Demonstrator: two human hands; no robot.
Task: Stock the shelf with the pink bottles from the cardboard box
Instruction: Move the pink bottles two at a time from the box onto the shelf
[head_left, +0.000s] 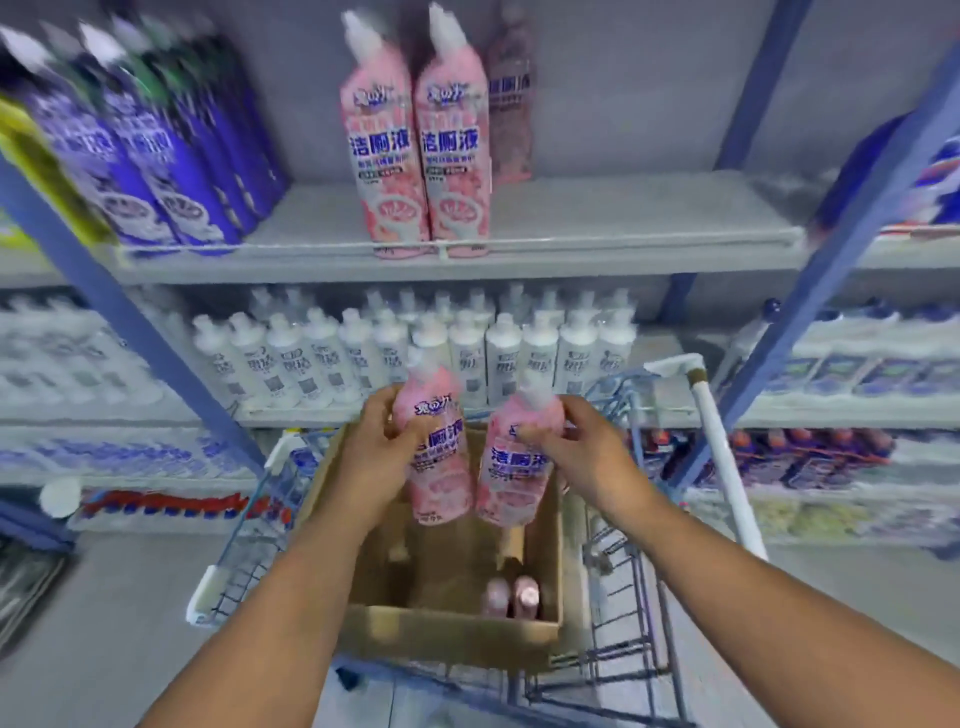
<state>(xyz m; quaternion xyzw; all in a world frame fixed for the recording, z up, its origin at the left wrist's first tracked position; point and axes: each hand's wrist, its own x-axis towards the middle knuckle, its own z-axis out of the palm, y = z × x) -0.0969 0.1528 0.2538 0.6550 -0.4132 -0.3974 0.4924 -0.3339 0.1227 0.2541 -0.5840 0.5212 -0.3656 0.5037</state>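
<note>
Pink bottles, 2 of them, are being held above the cardboard box (452, 634), 1 per hand. The left bottle (434, 457) is being clasped at its upper body by the left hand (371, 447), fingers (410, 428) wrapped across the label front. The right bottle (514, 462) is being gripped the same way by the right hand (582, 452), fingertips (535, 431) pressing just under the shoulder. Both bottles are being kept roughly upright, caps toward the shelves, bases tilting slightly toward each other and nearly touching.

Below, 2 more pink caps (511, 597) are being left standing in the near right corner of the box; the rest of it looks empty. The box is being carried in a wire trolley (618, 571) parked against the racking.

Step in hand, as judged: lift-out is being completed, transfer is not yet begun. On the upper shelf (597, 244), 2 stocked pink bottles (415, 156) are being displayed at the front edge, a 3rd behind them, with bare board to their right and blue bottles (156, 171) well to the left.

Next move: both arms are being called on to rise well above the white bottles (467, 353), clearing the shelf lip, bases set down flat beside the existing pair, labels outward.
</note>
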